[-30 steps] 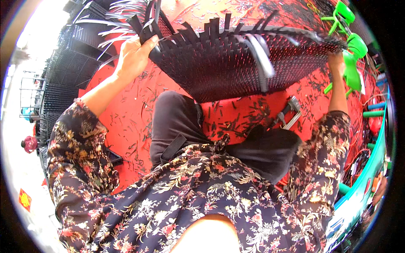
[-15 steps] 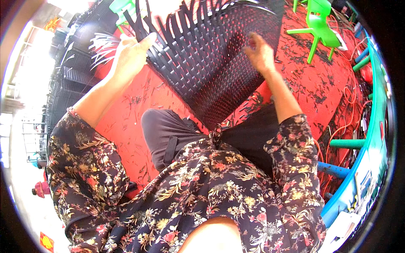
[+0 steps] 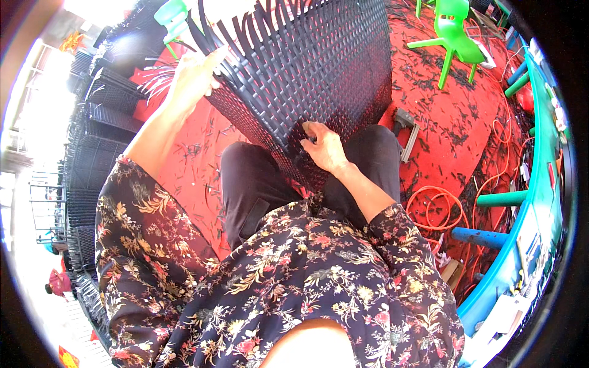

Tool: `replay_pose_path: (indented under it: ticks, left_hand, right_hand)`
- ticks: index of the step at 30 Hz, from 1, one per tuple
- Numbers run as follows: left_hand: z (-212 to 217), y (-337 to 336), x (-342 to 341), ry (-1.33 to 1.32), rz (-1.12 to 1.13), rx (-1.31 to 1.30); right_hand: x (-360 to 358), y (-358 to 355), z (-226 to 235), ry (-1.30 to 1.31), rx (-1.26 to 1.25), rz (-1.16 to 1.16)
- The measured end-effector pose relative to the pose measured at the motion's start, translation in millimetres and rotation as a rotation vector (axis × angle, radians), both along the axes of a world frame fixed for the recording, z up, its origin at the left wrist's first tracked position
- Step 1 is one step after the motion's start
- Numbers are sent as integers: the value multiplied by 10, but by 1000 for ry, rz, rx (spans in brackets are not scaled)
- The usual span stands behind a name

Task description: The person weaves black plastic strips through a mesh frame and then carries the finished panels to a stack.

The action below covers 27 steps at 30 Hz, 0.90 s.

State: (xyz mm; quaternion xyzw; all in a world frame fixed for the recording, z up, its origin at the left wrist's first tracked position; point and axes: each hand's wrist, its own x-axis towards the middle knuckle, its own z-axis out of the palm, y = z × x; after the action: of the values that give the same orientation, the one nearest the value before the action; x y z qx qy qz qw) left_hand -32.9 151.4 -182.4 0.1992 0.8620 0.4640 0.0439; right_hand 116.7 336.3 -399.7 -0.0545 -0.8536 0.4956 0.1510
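A large black woven plastic-strip basket (image 3: 331, 67) stands tilted between my knees, with a folded corner facing me. Loose strip ends (image 3: 245, 30) stick up in a fringe along its upper edge. My left hand (image 3: 193, 76) is closed on that edge at the upper left corner, thumb over the rim; pale strip ends fan out beside it. Low on the broad face, near the corner, my right hand (image 3: 325, 147) rests with bent fingers and thumb apart, fingertips against the weave. Nothing shows between them, though the tips are partly hidden.
Cut black scraps litter the red floor covering (image 3: 429, 141). A grey-handled tool (image 3: 406, 129) lies right of my knee, near a coiled orange hose (image 3: 438, 208). Green chairs (image 3: 454, 37) stand at the back, a blue-green table (image 3: 521, 227) at right, stacked black woven pieces (image 3: 92, 165) at left.
The basket has turned and shifted, its narrow side now showing at left. My right hand has moved down and left across the broad face. My left hand keeps its hold on the edge.
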Motion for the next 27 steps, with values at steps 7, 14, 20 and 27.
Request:
replay_pose_path:
  ticks: [7, 14, 20, 27]
  left_hand:
    - [-54, 4, 114, -36, -102, 55]
    - [-186, -10, -57, -110, -165, 33]
    - [-326, 173, -236, 6, -166, 122]
    - [-396, 69, -474, 37, -81, 90]
  right_hand:
    - [-30, -160, 389, 108, -285, -25]
    - [-185, -217, 593, 299, -308, 24]
    - [-165, -101, 384, 161, -209, 18]
    - [-151, -98, 142, 34, -25, 4]
